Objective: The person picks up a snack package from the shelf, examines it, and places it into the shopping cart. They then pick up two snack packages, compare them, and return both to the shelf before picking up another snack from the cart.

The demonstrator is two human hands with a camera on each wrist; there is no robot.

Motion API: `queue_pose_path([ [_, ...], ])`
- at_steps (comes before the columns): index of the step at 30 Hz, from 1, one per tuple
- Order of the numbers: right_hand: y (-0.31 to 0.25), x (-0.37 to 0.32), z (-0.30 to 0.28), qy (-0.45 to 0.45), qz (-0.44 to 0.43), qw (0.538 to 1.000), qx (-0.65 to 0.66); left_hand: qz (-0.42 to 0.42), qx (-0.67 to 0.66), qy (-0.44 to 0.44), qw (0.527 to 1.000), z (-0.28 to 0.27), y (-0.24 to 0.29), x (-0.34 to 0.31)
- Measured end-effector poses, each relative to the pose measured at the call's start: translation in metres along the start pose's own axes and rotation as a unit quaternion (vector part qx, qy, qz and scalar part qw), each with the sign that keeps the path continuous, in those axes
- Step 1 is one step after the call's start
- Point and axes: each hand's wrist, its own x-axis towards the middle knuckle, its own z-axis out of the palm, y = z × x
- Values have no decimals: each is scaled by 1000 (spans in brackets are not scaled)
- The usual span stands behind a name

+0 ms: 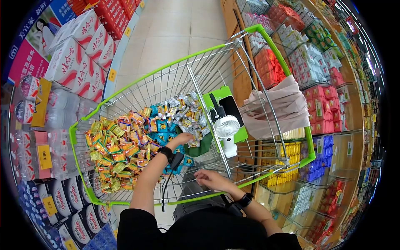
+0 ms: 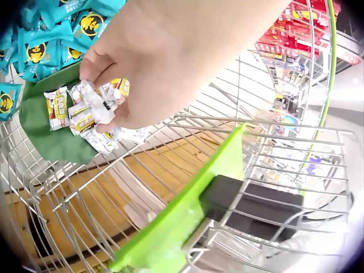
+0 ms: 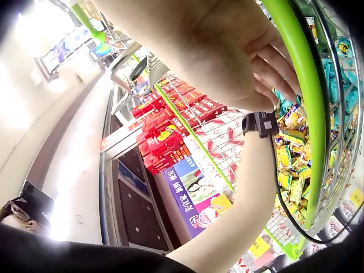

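My left hand (image 1: 180, 141) reaches into the shopping cart; in the left wrist view its thumb and fingers pinch white-and-yellow wrapped candies (image 2: 91, 114) lying over a dark green sheet (image 2: 45, 139). Teal packets (image 2: 42, 45) lie beside that sheet. Orange and yellow wrapped candies (image 1: 121, 146) fill the far left of the cart, with silver-white ones (image 1: 187, 110) near the middle. My right hand (image 1: 213, 181), holding nothing, hovers over the cart's near side with fingers loosely bent; the right wrist view shows it (image 3: 239, 57) beside the green rim (image 3: 310, 85).
A white fan (image 1: 227, 127) and a phone (image 1: 230, 109) rest at the green child-seat panel (image 1: 207, 100). Pink cloth (image 1: 279, 108) hangs over the cart's right end. Stacked boxes (image 1: 68, 66) stand at left, shelves of packets (image 1: 318, 108) at right.
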Motion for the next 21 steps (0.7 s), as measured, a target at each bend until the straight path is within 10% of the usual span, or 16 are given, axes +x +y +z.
queue_pose_path([
  [13,-9,-1,0,113,81,990,-16,250,-14,-370,895,-6,50,-135],
  [15,12,4,0,90,-24,996,-7,221,-40,-442,868,-9,50,-137],
  [21,-3,-2,-3,46,25,995,-85,89,-183,-220,954,-15,31,-98],
])
